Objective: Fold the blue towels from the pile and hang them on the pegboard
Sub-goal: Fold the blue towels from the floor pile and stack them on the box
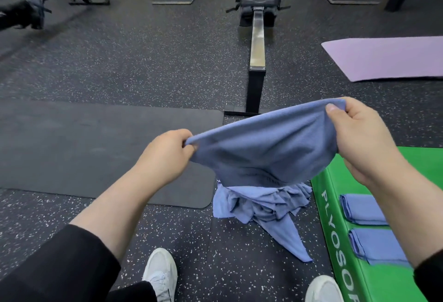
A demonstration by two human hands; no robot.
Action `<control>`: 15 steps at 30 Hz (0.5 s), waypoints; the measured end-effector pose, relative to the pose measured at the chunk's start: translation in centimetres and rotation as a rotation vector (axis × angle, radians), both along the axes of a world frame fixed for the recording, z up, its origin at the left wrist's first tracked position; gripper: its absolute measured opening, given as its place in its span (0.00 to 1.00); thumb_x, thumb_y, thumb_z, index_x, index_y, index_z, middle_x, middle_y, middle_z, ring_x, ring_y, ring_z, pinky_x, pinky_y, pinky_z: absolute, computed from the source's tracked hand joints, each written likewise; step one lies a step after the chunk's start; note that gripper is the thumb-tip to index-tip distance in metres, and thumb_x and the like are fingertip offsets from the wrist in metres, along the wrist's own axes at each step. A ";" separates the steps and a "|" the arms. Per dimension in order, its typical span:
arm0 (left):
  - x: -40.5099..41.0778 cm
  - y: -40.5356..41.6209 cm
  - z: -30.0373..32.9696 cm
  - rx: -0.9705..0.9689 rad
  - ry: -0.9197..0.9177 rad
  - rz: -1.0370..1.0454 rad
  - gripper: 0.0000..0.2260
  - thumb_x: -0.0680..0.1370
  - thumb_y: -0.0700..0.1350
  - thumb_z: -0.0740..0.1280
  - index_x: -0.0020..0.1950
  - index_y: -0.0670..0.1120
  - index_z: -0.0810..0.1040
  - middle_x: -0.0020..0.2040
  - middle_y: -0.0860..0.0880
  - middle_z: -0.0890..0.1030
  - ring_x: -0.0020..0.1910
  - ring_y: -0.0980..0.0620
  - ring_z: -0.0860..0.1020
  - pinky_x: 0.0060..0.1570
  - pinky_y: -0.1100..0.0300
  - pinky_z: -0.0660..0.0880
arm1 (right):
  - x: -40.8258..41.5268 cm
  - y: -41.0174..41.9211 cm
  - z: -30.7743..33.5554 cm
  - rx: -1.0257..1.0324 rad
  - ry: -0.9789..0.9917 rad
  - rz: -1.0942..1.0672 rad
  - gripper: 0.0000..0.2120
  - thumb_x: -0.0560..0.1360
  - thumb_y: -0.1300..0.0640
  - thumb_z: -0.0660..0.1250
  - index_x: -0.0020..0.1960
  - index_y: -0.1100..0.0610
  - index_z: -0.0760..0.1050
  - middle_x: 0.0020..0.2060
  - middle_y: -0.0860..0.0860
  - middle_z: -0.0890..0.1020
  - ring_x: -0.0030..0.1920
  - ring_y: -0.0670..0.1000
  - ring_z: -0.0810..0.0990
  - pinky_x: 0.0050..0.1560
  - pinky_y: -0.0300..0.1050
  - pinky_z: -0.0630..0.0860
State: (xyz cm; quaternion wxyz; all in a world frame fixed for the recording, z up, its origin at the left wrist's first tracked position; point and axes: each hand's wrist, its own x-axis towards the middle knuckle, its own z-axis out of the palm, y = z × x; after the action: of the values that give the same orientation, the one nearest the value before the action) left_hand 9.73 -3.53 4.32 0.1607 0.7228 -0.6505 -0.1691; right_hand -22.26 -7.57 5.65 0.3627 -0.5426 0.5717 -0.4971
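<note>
A blue towel (263, 148) hangs stretched between my hands above the floor. My left hand (167, 155) pinches its left corner and my right hand (366, 143) grips its right corner, held a little higher. Directly beneath lies the crumpled pile of blue towels (261, 205) on the speckled floor, with one towel trailing toward my feet. Two folded blue towels (362, 209) (378, 246) lie side by side on the green plyo box (354, 285) at the right. No pegboard shows in this view.
A black mat (96, 148) lies on the floor at the left. A rowing machine (257, 45) stretches away ahead, and a purple mat (388, 58) lies at the right. My white shoes (160, 275) stand near the bottom edge. Gym frames line the back wall.
</note>
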 end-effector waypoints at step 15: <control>-4.0 -0.2 0.4 -0.119 1.058 0.328 0.13 0.81 0.48 0.69 0.37 0.45 0.82 0.36 0.47 0.79 0.34 0.50 0.74 0.37 0.57 0.73 | 0.1 0.1 -0.2 0.224 -0.039 -0.032 0.04 0.68 0.57 0.60 0.38 0.53 0.74 0.37 0.54 0.67 0.40 0.54 0.64 0.41 0.54 0.63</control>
State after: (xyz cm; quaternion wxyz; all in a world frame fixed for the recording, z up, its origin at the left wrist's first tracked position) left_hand 5.69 -3.73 4.74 0.5299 0.6209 -0.3687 -0.4446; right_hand -22.16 -7.42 5.45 0.4242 -0.4798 0.6250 -0.4463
